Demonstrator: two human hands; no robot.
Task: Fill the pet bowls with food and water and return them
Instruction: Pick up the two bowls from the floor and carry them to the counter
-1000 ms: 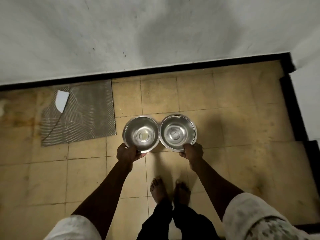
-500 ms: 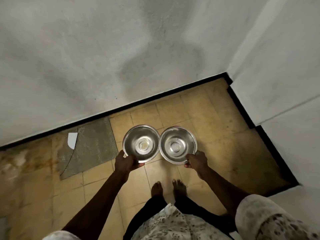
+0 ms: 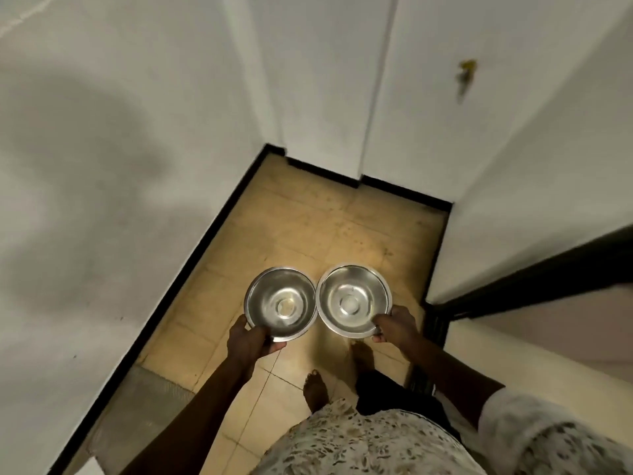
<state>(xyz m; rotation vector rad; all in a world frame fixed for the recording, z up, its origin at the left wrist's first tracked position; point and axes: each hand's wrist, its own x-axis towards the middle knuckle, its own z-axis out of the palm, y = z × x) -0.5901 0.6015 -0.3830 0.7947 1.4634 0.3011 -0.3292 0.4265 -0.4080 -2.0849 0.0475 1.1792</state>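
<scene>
Two round steel pet bowls hang side by side above the tiled floor, rims almost touching. My left hand (image 3: 251, 339) grips the near rim of the left bowl (image 3: 280, 302). My right hand (image 3: 394, 322) grips the near rim of the right bowl (image 3: 354, 299). Both bowls look shiny inside with nothing in them. My bare feet show on the floor just below the bowls.
White walls (image 3: 102, 200) with a black skirting close in on the left and ahead. A white door or panel (image 3: 428, 114) stands at the far end. A dark door frame (image 3: 534, 279) opens on the right. A grey ribbed mat (image 3: 144, 402) lies at lower left.
The view has swung to the right: the mat slid to the lower left and a corner with a door came into sight. Both hands keep the bowls held out in front.
</scene>
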